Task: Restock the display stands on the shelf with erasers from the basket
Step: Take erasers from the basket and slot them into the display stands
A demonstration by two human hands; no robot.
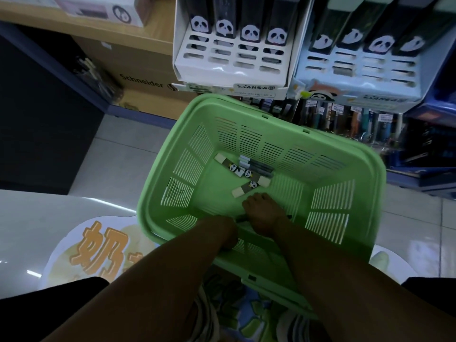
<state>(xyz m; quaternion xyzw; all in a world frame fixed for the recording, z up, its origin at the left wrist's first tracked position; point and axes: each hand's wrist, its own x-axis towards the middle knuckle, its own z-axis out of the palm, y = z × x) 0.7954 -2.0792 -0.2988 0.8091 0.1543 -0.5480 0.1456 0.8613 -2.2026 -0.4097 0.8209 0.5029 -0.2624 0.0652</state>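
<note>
Pick-up step, seen from the head camera: reaching into the green basket [365, 169] for more stock. Left hand [223, 232] curling its grip over the near rim, apparently steadying the basket; right hand [261, 213] dipping inside, fingers pointing down toward the floor of the basket, just short of the nearest panda eraser [244, 190]. State of the right grip: cannot tell whether pinching anything, since the fingertips are turned away from the camera; a dark slim item [240, 219] lying beside or under the hand, contact unclear.

Remaining erasers lying in a loose cluster [243, 171] near the middle of the basket floor, sleeved in brown with panda faces, white ends showing, alongside a few darker pen-like pieces [259, 166]. White display stand [229, 67] and pale blue display stand [357, 72] hanging on the shelf just above the far rim, upper slots carrying panda-fronted packs, lower slots looking partly vacant.

Next move, as a judgement: closing thumb and fingers on one eraser by its long sides, lifting clear of the basket wall, then raising toward a vacant slot and aligning the eraser lengthwise before sliding in. Keeping the basket steady with the left hand likely helping throughout.
</note>
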